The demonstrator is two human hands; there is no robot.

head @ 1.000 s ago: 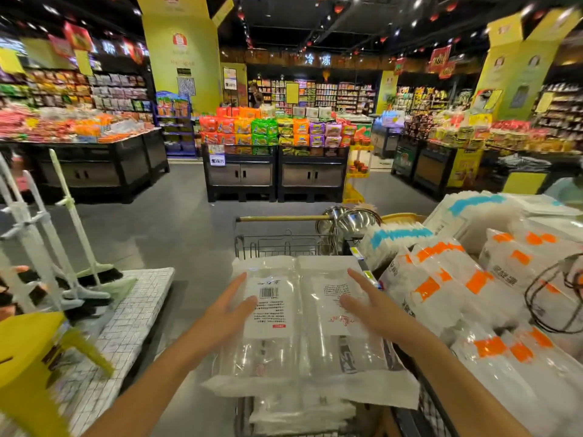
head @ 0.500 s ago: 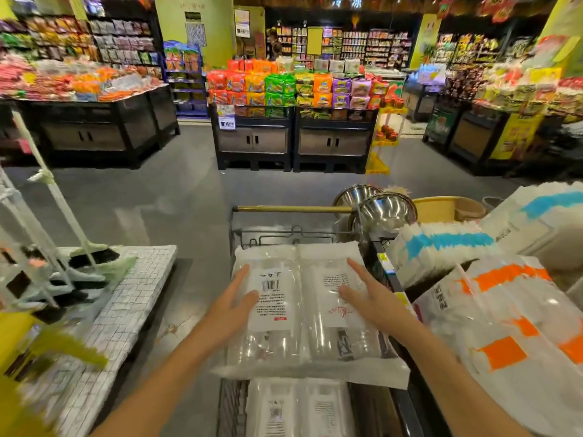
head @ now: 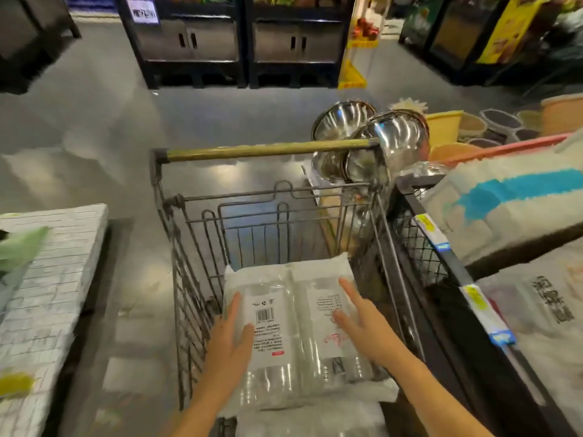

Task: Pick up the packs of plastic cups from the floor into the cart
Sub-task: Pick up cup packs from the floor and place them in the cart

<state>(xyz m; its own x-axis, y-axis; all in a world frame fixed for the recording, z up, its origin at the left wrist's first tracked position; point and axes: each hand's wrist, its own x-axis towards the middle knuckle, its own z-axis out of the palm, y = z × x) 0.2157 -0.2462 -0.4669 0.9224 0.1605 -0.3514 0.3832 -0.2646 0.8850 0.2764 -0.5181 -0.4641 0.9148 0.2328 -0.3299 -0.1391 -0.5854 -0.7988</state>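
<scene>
Grey shop floor (head: 94,127) lies all around a metal wire cart (head: 189,279). Inside the cart, at 6 o'clock, sits a see-through pack of plastic cups (head: 299,313) with white labels. The 2 hands, left hand (head: 230,339) and right hand (head: 362,320), lie flat on top of it, fingers straight and a bit spread, not gripping. Shiny metal bowls (head: 394,137) stand at 1 o'clock, just beside the cart.
</scene>
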